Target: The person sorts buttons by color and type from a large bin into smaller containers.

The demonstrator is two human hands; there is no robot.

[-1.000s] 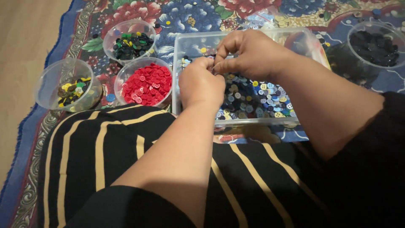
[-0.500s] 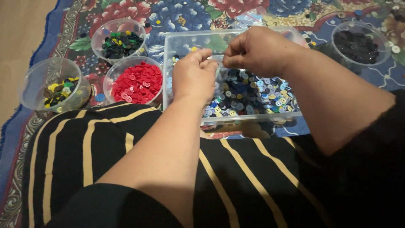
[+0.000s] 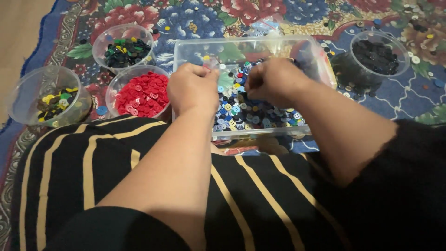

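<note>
Both hands down in the clear bin (image 3: 320, 60) of mixed buttons (image 3: 251, 111).
Left hand (image 3: 193, 88) and right hand (image 3: 274, 81) curl shut, grip contents hidden; bowl of red buttons (image 3: 141, 93) sits close for easy reach.

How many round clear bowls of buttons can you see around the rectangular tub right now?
4: the green-and-black bowl far left, the red bowl beside the tub, the yellow-mix bowl at the rug's left edge, and the black bowl on the right. Others may lie outside view.
</note>
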